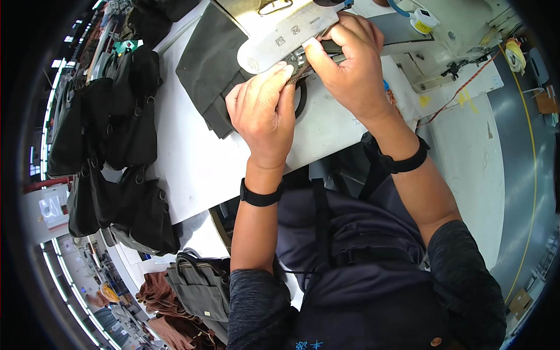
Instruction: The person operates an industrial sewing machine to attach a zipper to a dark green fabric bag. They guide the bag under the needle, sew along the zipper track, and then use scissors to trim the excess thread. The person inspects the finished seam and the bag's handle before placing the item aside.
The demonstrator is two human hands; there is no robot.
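A dark fabric bag [207, 73] lies on the white worktable under the pale head of a sewing machine [289, 42]. My left hand [262, 111] pinches the bag's edge just in front of the machine head, thumb and fingertips pressed together. On the other side, my right hand [354, 70] grips the same edge with bent fingers, its thumb beside the metal parts under the head. What looks like a zipper edge runs between my two hands. A black strap loop [301, 99] hangs below that edge. The machine head hides the needle area.
Several black bags [111, 122] hang or are piled at the left of the worktable [195, 169]. Lower left are a grey-green handbag [201, 289] and brown bags [160, 291]. A small white bottle [423, 22] stands on the machine at the upper right, and an orange cord [461, 88] runs nearby.
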